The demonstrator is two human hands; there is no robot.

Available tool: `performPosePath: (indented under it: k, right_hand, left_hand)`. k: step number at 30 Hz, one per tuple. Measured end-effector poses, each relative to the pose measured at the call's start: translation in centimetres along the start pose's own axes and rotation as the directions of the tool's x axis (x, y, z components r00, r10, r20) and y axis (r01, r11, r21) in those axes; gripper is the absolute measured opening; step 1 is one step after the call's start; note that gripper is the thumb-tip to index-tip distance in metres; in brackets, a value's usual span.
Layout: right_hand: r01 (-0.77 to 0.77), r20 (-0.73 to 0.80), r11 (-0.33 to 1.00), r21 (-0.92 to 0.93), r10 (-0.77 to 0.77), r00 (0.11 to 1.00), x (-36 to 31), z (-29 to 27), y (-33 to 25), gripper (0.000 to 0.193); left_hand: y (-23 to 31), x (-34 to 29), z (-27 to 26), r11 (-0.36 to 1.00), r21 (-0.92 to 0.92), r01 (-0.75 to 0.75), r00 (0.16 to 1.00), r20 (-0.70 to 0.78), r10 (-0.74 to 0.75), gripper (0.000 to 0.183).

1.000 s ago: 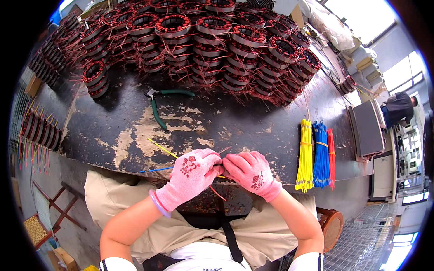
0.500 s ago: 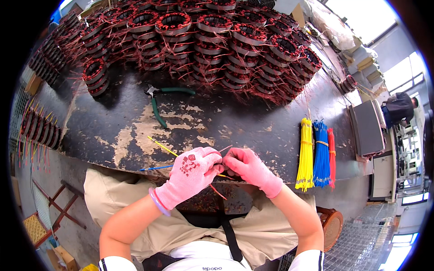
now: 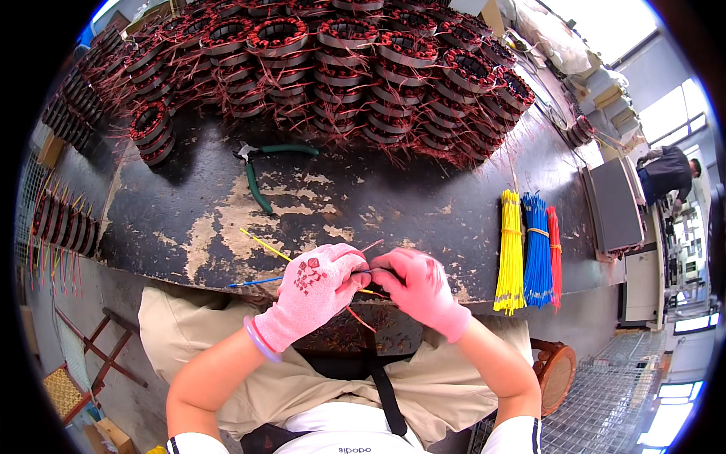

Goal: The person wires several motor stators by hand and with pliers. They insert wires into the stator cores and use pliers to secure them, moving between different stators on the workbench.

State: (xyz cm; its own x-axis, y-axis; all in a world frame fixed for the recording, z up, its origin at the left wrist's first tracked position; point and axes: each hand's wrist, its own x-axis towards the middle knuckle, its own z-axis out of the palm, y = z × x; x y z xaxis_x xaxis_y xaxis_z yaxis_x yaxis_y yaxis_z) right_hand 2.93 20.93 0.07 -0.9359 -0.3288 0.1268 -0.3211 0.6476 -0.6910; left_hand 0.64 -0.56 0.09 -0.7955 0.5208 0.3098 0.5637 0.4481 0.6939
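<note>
One blue wire (image 3: 257,283) nearly crosswise, leftward

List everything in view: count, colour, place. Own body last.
wound rings: dozens, grey and red, stacked at far side
rings with coloured leads: one row, dark, left
table: one, worn black, centre
pliers: one, green handles, on table
wire bundles: three, yellow, blue, red, table's right
loose wires: several, yellow, blue, red, table's near edge
panel: one, grey, right
co-worker: one, dark top, far right
stool: one, brown, lower right
wire mesh: count unclear, grey, lower right
wooden frame: one, brown, lower left
left hand: one, pink glove, pinching loose wires
right hand: one, pink glove, beside left hand
legs: two, beige-clad, bottom
</note>
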Motion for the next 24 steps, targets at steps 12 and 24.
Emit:
performPosePath:
  k: [12,24]
  right_hand:
    - [0.271,0.070,0.904,-0.330,-0.263,0.962,0.0,-1.5,-1.6,0.021]
    - [0.212,-0.169,0.854,-0.475,-0.325,0.930,-0.6,-1.2,-2.4,0.022]
  left_hand:
    - [-0.4,-0.2,0.3,1.000,0.007,-0.021,0.999,-0.024,0.021,0.015]
    - [0.0,-0.1,0.0,1.000,-0.016,-0.013,0.999,0.043,0.014,0.014]
